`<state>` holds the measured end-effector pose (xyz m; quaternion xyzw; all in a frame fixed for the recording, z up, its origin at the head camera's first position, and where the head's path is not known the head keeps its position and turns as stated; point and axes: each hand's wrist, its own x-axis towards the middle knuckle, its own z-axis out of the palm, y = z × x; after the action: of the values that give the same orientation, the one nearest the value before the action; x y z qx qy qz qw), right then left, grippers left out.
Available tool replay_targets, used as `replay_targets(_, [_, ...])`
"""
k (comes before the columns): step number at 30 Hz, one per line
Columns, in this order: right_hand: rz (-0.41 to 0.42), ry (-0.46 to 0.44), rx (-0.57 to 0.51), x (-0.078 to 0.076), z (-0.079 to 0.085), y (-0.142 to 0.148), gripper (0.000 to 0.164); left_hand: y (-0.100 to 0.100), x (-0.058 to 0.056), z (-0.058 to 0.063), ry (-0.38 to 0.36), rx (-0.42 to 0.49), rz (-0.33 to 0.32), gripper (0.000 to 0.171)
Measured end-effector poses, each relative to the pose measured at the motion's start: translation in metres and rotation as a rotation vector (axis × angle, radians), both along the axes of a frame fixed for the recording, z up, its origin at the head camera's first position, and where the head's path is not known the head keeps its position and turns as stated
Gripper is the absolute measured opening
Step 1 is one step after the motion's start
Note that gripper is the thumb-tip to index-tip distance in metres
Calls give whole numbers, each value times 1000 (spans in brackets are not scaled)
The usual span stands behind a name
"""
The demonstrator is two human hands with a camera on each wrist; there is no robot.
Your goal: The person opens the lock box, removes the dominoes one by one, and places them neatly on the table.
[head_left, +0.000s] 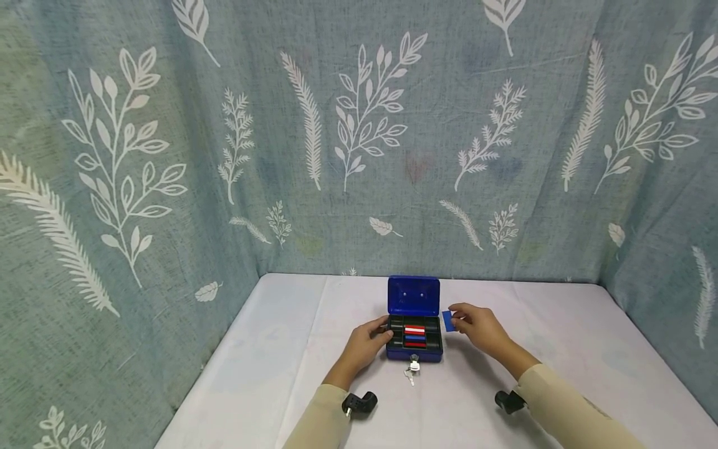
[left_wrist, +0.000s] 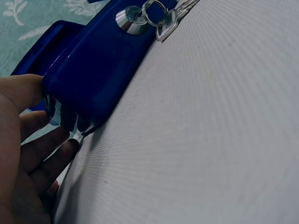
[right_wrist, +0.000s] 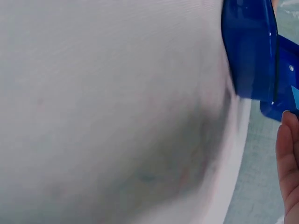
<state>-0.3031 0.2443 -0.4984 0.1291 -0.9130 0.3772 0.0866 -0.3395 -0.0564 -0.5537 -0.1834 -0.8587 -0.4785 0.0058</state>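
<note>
A blue metal cash box (head_left: 399,355) stands on the table with its lid (head_left: 414,293) raised. In its black tray (head_left: 396,337), red, white and blue pieces (head_left: 415,337) lie stacked in the middle compartment. At the box's left end is my left hand (head_left: 361,346), its thumb at the top rim and its fairly straight fingers (left_wrist: 44,151) spread against the side wall. Just right of the box, my right hand (head_left: 479,327) pinches a small flat blue card (head_left: 447,321) between thumb and fingers. Most of that hand lies outside the right wrist view.
Keys (head_left: 411,376) on a ring hang from the lock at the box's front. A white cloth covers the table (head_left: 269,349). Behind and on both sides hangs a blue-green leaf-patterned curtain (head_left: 426,231). Black wrist cameras (head_left: 360,403) are strapped to both forearms.
</note>
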Motion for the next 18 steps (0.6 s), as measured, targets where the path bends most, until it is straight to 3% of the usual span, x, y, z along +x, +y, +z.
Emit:
replay_targets(6, [-41, -49, -24, 4, -6, 7, 31, 1, -1, -1, -3, -5, 6, 51])
replay_targets(18, [-74, -48, 4, 6, -19, 18, 28, 0, -1, -1, 9, -24, 4, 51])
